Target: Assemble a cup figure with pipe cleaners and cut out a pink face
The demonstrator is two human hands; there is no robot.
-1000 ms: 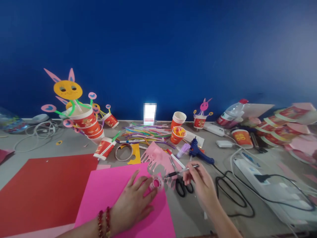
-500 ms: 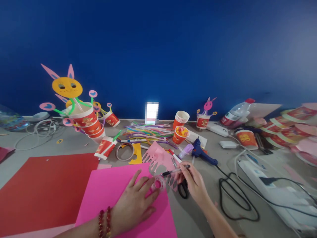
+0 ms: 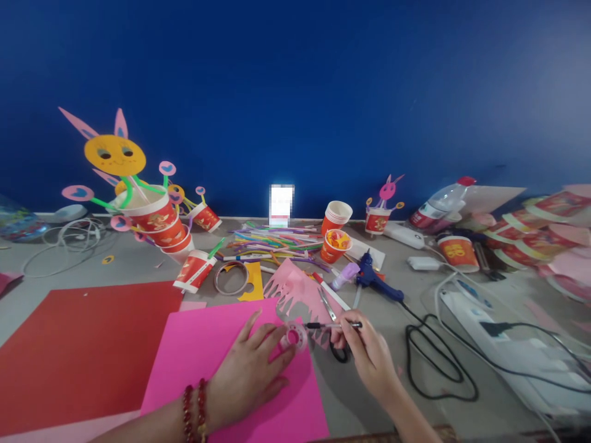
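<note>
My left hand (image 3: 252, 369) lies with fingers spread on a bright pink sheet of paper (image 3: 184, 363). Its fingertips rest against a small clear ring, like a tape roll core (image 3: 295, 336), near the sheet's right side. A black and clear pen (image 3: 318, 325) is pinched in my right hand (image 3: 369, 351), its black end pointing left at the ring. Whether the pen touches the paper I cannot tell. Partly under my right hand are scissors (image 3: 340, 351) with black handles. Behind them lies a pink paper scrap with cut-out edges (image 3: 295, 286).
Red paper (image 3: 92, 357) lies left. A tape roll (image 3: 231, 278), pipe cleaners (image 3: 277, 243) and paper cups (image 3: 337, 218) stand farther back. On the right are a blue glue gun (image 3: 376, 280), its black cord and a power strip (image 3: 489, 332). Rabbit-faced cup figures (image 3: 152, 215) stand at left.
My right hand has shifted slightly right and down with the pen, whose end is now level beside the ring. My left hand stays on the paper. The view has tilted a little.
</note>
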